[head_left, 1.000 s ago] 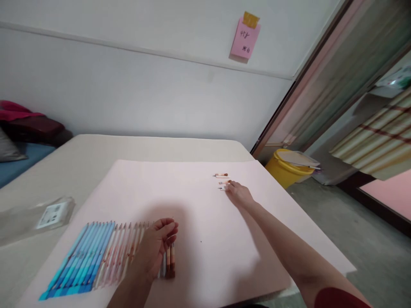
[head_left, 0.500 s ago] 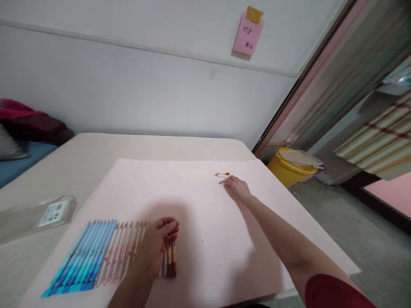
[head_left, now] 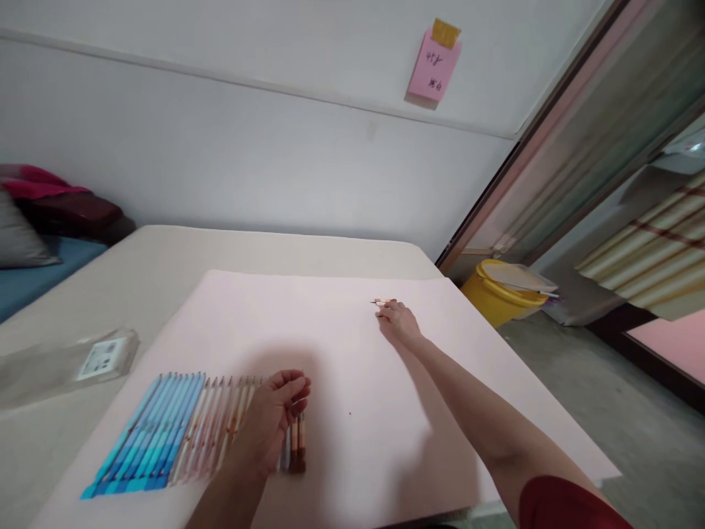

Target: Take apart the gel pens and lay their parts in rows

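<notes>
My left hand [head_left: 280, 404] hovers over the right end of a row of pens, its fingers curled and thumb against them, with nothing visible in it. The row lies side by side: blue pens [head_left: 148, 433] at the left, clear pinkish pens [head_left: 206, 433] in the middle, and brown-ended pens [head_left: 297, 444] partly hidden beneath my left hand. Farther off, my right hand [head_left: 402, 322] reaches down with its fingers closed at a pen that they mostly cover. Just beyond the fingertips lies another short-looking orange-brown pen [head_left: 382, 300], its dark tip pointing left.
A large pale pink sheet [head_left: 330, 330] covers most of the white table [head_left: 275, 250]. A clear plastic wrapper [head_left: 110, 356] with a label lies at the left. Beyond the right edge stands a yellow bucket [head_left: 496, 297]. A pink note [head_left: 434, 66] is taped to the wall.
My right fingers have closed farther over the nearer of the two far pens, now hiding most of it. My left hand stays over the row. The whole view has shifted slightly.
</notes>
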Demonstrator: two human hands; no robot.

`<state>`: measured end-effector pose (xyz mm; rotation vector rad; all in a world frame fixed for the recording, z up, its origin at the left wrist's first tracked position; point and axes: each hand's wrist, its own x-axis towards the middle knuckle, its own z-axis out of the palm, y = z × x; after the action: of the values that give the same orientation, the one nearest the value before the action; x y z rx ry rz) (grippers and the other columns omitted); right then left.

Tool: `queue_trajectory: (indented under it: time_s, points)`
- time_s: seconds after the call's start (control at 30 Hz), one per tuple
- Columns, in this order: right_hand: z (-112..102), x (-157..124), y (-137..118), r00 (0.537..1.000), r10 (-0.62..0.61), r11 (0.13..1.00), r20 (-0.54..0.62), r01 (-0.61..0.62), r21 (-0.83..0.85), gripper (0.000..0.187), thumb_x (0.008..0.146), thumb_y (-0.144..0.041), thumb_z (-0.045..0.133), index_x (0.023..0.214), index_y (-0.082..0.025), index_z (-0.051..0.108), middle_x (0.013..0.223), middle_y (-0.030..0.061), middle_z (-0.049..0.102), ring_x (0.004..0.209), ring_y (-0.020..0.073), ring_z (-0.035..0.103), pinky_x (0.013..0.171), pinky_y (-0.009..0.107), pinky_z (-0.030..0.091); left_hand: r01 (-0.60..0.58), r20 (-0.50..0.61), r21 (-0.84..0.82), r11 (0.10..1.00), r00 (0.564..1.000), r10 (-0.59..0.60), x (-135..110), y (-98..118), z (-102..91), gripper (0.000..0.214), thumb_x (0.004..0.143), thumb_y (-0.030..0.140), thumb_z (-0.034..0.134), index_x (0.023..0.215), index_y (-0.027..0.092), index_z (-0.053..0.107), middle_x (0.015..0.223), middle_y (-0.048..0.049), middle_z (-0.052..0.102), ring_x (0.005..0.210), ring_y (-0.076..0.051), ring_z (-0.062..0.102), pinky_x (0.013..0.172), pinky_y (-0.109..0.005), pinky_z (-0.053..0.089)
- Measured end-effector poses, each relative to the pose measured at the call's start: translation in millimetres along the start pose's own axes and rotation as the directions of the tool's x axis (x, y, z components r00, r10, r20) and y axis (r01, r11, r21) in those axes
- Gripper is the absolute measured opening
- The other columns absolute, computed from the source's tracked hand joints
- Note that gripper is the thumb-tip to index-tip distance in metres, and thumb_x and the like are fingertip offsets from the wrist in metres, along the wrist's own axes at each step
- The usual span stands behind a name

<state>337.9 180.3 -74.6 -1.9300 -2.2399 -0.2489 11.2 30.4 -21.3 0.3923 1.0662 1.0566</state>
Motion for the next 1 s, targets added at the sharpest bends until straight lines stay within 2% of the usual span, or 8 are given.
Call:
queue_trajectory:
  time_s: [0.23, 0.47, 0.67, 0.8, 1.0]
  points:
    - [-7, 0, -8, 0.999, 0.035, 0.999, -0.010, -0.035, -0.026, 0.030, 0.088, -0.027, 0.040, 0.107, -0.023, 0.064, 0.115, 0.0080, 0.058, 0.103, 0.0231, 0.046, 0.079, 0.031, 0.036, -0.002, 0.003, -0.023, 1.000, 1.000, 0.003, -3, 3, -1.8, 0.020, 0.065, 0.015, 0.072, 0.082, 0.012, 0.062, 0.085, -0.0093, 0.065, 0.071, -0.012, 0.062, 0.060, -0.021, 0.049]
    - [-11, -4, -13, 0.996, 0.084, 0.996, 0.013, -0.083, -0.040, 0.028, 0.087, -0.026, 0.041, 0.095, -0.025, 0.068, 0.116, 0.0059, 0.057, 0.099, 0.0224, 0.049, 0.076, 0.030, 0.037, 0.005, 0.002, -0.041, 0.999, 1.000, -0.005, -6, 8, -1.4, 0.020, 0.065, 0.015, 0.072, 0.081, 0.013, 0.062, 0.086, -0.0091, 0.065, 0.070, -0.012, 0.062, 0.061, -0.021, 0.048]
    - [-10, -2, -19, 0.999, 0.045, 0.998, 0.008, -0.044, -0.051, 0.031, 0.088, -0.025, 0.039, 0.109, -0.024, 0.062, 0.122, 0.0072, 0.055, 0.106, 0.0241, 0.045, 0.078, 0.032, 0.036, 0.004, 0.006, -0.027, 1.000, 1.000, -0.004, -7, 8, -0.7, 0.019, 0.066, 0.016, 0.072, 0.081, 0.013, 0.061, 0.087, -0.0088, 0.065, 0.072, -0.012, 0.061, 0.062, -0.022, 0.048]
    - [-13, -2, -15, 0.999, 0.044, 0.997, 0.013, -0.043, -0.059, 0.032, 0.088, -0.024, 0.038, 0.111, -0.025, 0.061, 0.126, 0.0069, 0.052, 0.106, 0.0246, 0.044, 0.078, 0.033, 0.036, 0.003, 0.011, -0.039, 0.999, 1.000, -0.003, -8, 9, -0.3, 0.019, 0.065, 0.015, 0.072, 0.081, 0.013, 0.061, 0.085, -0.0085, 0.065, 0.070, -0.011, 0.061, 0.061, -0.022, 0.048]
    - [-15, -5, -18, 0.999, 0.034, 0.997, 0.039, -0.031, -0.066, 0.027, 0.088, -0.026, 0.041, 0.100, -0.030, 0.065, 0.130, 0.0047, 0.048, 0.111, 0.0252, 0.041, 0.082, 0.036, 0.033, 0.000, 0.007, -0.033, 0.999, 1.000, 0.000, -8, 10, 0.2, 0.019, 0.065, 0.015, 0.071, 0.081, 0.013, 0.061, 0.085, -0.0088, 0.064, 0.071, -0.012, 0.060, 0.061, -0.021, 0.047]
